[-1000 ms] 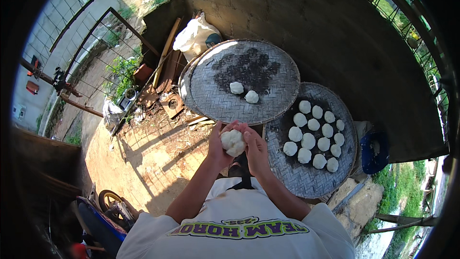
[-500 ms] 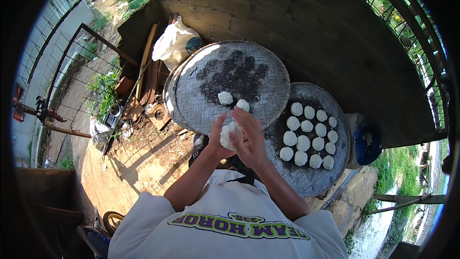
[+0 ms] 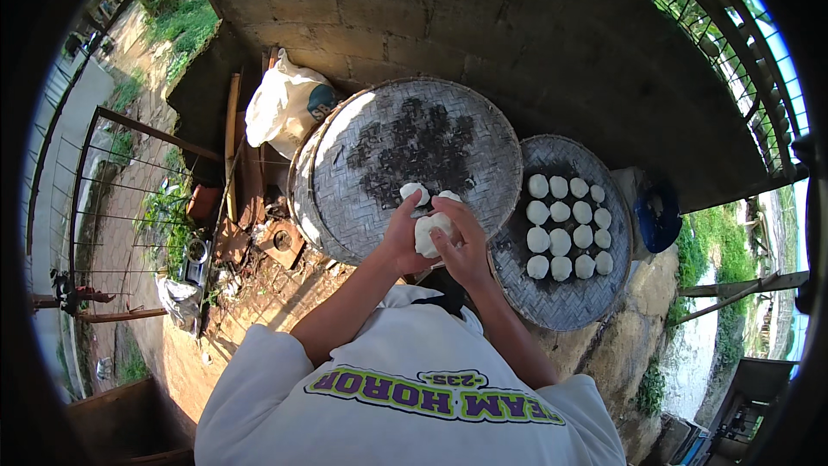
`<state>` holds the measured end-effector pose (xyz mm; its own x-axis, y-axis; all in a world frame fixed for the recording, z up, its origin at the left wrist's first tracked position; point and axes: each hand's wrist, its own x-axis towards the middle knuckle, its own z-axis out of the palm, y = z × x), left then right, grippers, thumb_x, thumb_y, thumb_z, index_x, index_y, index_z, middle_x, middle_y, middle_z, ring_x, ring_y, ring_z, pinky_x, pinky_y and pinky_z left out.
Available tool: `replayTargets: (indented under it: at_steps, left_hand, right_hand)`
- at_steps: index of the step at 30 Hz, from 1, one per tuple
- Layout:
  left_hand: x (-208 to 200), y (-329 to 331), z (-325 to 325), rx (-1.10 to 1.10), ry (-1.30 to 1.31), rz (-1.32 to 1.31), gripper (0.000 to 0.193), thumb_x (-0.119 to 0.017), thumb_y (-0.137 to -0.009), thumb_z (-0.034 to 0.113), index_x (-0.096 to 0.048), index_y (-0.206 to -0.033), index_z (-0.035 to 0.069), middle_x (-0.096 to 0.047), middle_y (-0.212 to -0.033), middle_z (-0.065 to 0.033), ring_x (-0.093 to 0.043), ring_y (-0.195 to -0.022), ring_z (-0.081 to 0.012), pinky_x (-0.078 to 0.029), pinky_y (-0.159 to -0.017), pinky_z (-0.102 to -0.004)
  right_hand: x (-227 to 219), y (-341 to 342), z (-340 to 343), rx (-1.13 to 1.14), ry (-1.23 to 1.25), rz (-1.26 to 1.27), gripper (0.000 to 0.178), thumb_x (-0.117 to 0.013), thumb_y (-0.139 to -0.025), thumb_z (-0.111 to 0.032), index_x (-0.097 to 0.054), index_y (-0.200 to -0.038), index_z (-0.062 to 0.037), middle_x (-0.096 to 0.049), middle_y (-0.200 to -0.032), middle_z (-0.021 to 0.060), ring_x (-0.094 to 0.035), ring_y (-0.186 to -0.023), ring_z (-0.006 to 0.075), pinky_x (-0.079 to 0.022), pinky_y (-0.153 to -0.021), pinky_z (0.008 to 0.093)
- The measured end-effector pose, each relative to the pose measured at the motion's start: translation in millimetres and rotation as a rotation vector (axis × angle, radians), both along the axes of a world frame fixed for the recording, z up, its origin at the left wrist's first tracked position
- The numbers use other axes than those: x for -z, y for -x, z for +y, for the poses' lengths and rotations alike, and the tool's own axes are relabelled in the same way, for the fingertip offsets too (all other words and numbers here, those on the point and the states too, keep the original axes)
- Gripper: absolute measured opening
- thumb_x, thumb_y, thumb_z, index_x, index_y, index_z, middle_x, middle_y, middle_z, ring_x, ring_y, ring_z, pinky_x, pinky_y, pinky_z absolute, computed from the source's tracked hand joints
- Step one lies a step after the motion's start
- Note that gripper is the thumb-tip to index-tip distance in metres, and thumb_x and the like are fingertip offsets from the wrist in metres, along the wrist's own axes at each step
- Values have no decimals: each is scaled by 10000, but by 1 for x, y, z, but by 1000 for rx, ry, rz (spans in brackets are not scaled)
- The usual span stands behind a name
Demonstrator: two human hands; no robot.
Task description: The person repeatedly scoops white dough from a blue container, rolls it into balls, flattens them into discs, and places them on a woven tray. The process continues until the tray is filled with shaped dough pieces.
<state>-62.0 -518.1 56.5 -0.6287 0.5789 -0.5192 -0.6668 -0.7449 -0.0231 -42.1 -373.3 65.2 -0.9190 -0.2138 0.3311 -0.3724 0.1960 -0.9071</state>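
Observation:
Between my palms is a lumpy white ball (image 3: 429,234) that looks like dough. My left hand (image 3: 399,240) cups it from the left, and my right hand (image 3: 466,246) closes round its right side with the thumb lying across it. Both hands hover over the near edge of a large round woven tray (image 3: 336,181) with a dark patch in its middle. Just beyond my fingertips, two similar balls sit on that tray; one (image 3: 414,191) shows well, the other (image 3: 449,196) is partly covered by my right fingers.
A second woven tray (image 3: 552,309) at the right carries several white balls in rows. Beside it stands a blue basin (image 3: 660,216). A white sack (image 3: 285,103) leans by a block wall (image 3: 371,13) behind the large tray. Planks and a wire fence are at the left.
My right fingers have drawn back from across the ball, so more of it shows. The whole view has shifted and turned a little; the balls on the trays stay in place.

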Motion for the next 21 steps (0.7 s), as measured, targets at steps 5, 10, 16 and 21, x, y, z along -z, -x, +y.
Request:
replayTargets:
  at_steps: [5,10,16,21]
  left_hand:
    - [2,24,-17,-161,315,-4,611,-373,-1001,584,-533,-1326,91,-620,-1283,-137,-596,-1219,-343,-434,-1107,-510]
    - [-3,37,-61,63,-78,245,590,-439,-994,566,-520,-1334,90,-650,-1207,-144,-630,-1155,-330,-482,-1059,-491]
    - [0,52,-49,-52,361,-64,613,-438,-995,555,-493,-1385,85,-652,-1172,-146,-635,-1133,-332,-480,-1063,-486]
    - [8,41,-77,69,-15,234,589,-433,-996,545,-512,-1331,67,-648,-1155,-130,-642,-1114,-307,-516,-1015,-477]
  right_hand:
    - [2,11,-39,183,910,-857,361,-543,-1056,-286,-632,-1277,-15,-640,-1289,126,-637,-1149,217,-511,-1008,375]
    - [9,14,-73,186,402,-309,405,-518,-1058,-252,-579,-1338,34,-630,-1302,134,-607,-1170,187,-478,-1013,344]
    - [0,15,-98,428,979,-787,384,-547,-1034,-210,-573,-1351,6,-636,-1308,125,-640,-1118,217,-523,-965,360]
    - [-6,12,-105,342,573,-488,418,-589,-1014,-242,-584,-1340,18,-601,-1348,161,-544,-1296,236,-418,-1106,364]
